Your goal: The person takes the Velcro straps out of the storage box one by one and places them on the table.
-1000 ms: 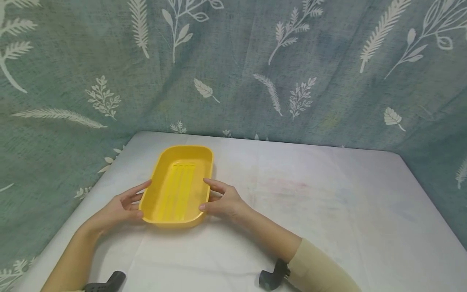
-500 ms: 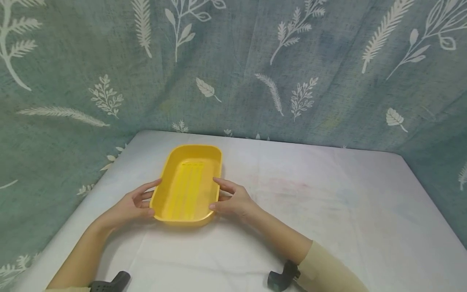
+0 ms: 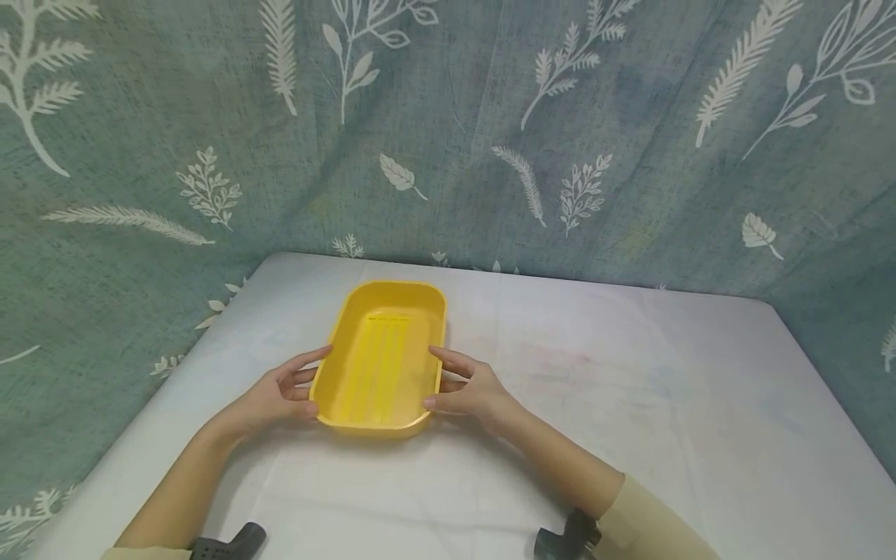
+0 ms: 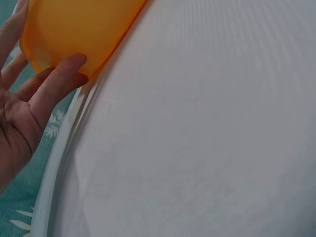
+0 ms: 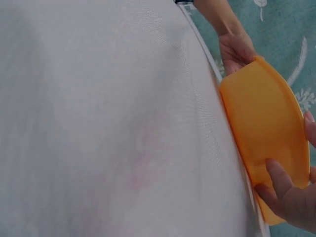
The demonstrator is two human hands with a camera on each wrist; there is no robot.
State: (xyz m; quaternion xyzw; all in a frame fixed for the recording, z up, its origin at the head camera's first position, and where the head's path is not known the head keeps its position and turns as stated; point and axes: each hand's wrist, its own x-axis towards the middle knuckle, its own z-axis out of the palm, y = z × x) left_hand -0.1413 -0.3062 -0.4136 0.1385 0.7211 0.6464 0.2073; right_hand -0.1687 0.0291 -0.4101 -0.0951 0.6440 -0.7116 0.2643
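A shallow yellow plastic tray [image 3: 381, 373] with rounded corners and lengthwise stripes along its bottom is left of the middle in the head view. My left hand [image 3: 262, 404] holds its left side, thumb near the front corner and fingers spread along the wall. On the opposite side my right hand [image 3: 479, 393] grips the wall, with thumb and forefinger at the rim. In the left wrist view, the left hand's fingers press the outside of the tray [image 4: 84, 29]. Both hands appear in the right wrist view, one at each side of the tray [image 5: 266, 123].
A white cloth-covered table [image 3: 595, 428] with faint pinkish stains spreads under the tray. Behind and beside it hangs a green-blue curtain [image 3: 448, 179] with white leaf prints. Dark devices [image 3: 231, 540] are worn at the wrists, close to the beige sleeves [image 3: 651, 521].
Both hands and the yellow tray between them have shifted steadily to the right in the head view. The hold on each side stays the same.
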